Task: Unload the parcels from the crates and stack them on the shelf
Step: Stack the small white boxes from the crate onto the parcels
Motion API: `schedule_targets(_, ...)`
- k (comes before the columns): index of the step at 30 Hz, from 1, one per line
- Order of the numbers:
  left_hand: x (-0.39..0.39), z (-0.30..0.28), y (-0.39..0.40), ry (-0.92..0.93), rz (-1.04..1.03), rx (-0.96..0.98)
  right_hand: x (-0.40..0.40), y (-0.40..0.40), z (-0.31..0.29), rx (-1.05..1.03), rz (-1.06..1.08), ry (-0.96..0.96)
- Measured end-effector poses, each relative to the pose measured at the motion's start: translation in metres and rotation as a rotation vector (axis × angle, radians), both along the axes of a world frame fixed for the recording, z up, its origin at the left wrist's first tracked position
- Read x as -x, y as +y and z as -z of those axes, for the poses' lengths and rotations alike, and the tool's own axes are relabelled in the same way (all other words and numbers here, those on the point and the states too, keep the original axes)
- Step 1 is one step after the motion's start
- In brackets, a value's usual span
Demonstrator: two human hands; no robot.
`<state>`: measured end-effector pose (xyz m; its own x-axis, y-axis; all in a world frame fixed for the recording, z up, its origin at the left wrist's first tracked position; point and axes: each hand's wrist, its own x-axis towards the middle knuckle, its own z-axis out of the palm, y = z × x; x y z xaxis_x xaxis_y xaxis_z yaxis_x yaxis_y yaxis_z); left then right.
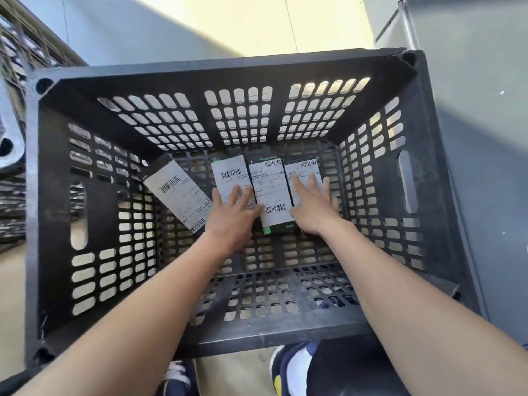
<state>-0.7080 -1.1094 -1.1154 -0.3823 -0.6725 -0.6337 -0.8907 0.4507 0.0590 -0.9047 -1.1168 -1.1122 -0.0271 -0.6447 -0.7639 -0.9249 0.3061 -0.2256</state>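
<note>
Pale concrete floor (257, 21), half in sunlight, surrounds a black perforated plastic crate (371, 281) seen from directly above, with a grey cabinet side (471, 110) just beside it on the right and more dark crate lattice (17, 52) at the far left edge. Four flat black parcels with white barcoded shipping labels lie on the crate's slotted bottom: a tilted parcel (177, 195) resting askew toward the left wall, and three side by side near the far wall, a left parcel (230, 175), a middle parcel (271, 192) and a right parcel (304, 171). Both of the person's arms reach down inside. The left hand (233, 214) lies with fingers spread and straight over the left parcel's near end; the right hand (313, 211) rests likewise, fingers extended, on the right parcel. Neither hand has closed round anything. Much of the crate's bottom shows bare, which suggests unloading is well advanced, though four parcels remain to be lifted out. No shelf appears in view, so how many parcels are already stacked cannot be told. Dark shoes (288, 370) show below the near rim.
</note>
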Motion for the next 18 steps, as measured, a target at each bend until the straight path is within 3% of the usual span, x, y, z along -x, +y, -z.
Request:
schedule_targets(6,0.018,0.000,-0.003,0.092,-0.036,0.134,0.020,0.005,0.010,-0.023,-0.094,0.006)
schedule_targets(18,0.078,0.019,-0.005,0.186,-0.258,0.086,0.044,0.008,0.024,0.092,-0.109,-0.031)
